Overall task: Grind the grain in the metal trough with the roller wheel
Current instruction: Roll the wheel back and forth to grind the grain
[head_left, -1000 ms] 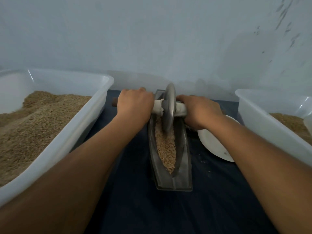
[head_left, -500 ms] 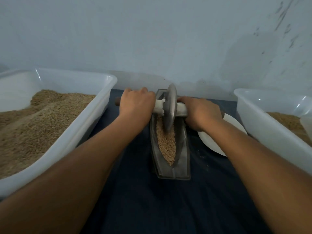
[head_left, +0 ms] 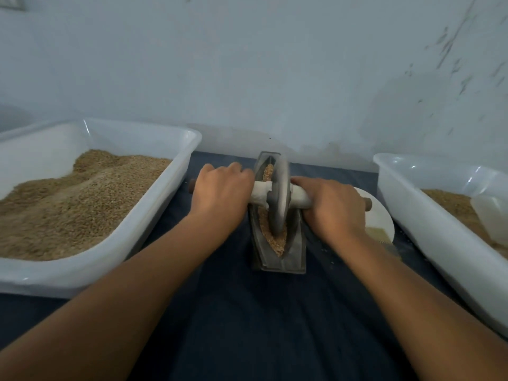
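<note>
A dark blue cloth point(head_left: 247, 325) covers the bench. At its left edge sits a big white tub point(head_left: 154, 213) heaped with grain, and at the right edge a second white tub point(head_left: 428, 224) holding less grain (plus a small clear cup point(head_left: 492, 215)). Between them, toward the far edge, stands the metal trough point(head_left: 295, 254), lengthwise, with grain point(head_left: 275, 240) along its groove. The roller wheel point(head_left: 279, 196) stands upright in it, blurred. The left hand point(head_left: 220, 193) wraps the axle's left side; the right hand point(head_left: 335, 207) grips the right side. A white plate point(head_left: 380, 215) lies just beside the trough, under the right hand.
</note>
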`<action>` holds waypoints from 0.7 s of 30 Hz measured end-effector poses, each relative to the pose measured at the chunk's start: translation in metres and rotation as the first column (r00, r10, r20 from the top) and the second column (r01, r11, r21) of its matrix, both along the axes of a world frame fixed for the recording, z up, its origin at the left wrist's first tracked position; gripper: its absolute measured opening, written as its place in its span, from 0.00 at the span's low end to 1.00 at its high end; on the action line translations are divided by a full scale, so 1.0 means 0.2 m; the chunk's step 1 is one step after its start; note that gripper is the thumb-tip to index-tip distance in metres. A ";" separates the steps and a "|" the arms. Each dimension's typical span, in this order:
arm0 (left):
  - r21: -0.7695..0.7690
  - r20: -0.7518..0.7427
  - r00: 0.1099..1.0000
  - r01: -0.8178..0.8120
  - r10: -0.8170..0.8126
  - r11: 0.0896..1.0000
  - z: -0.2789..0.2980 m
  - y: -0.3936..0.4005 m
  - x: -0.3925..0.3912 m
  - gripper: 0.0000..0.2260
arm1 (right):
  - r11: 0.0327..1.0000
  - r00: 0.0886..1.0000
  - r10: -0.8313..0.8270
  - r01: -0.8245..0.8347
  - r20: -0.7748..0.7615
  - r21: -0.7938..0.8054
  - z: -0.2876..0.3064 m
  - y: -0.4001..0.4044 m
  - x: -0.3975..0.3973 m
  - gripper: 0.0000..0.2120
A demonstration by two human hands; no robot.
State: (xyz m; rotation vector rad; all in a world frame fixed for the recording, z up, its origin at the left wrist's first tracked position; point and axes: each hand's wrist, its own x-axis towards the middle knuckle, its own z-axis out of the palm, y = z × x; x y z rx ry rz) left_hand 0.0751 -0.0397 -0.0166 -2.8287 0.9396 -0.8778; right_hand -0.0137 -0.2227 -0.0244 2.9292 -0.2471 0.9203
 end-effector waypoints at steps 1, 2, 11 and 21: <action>-0.014 0.001 1.000 0.009 -0.009 1.000 0.00 0.01 -0.01 0.12 | 1.000 0.999 0.017 -0.017 0.037 0.009 -0.02 0.00 -0.01 0.23; -0.026 0.005 1.000 0.019 -0.018 0.999 -0.01 0.01 -0.02 0.12 | 0.999 0.997 0.032 -0.034 0.068 0.026 -0.03 0.00 -0.03 0.23; -0.185 0.006 0.998 0.061 -0.061 0.981 -0.02 0.05 -0.08 0.20 | 0.996 0.993 0.048 -0.056 0.105 0.068 -0.03 0.03 -0.07 0.22; -0.250 0.036 0.998 0.063 -0.056 0.966 0.07 0.10 -0.16 0.21 | 0.997 0.985 0.032 -0.042 0.169 0.059 0.03 0.08 -0.16 0.23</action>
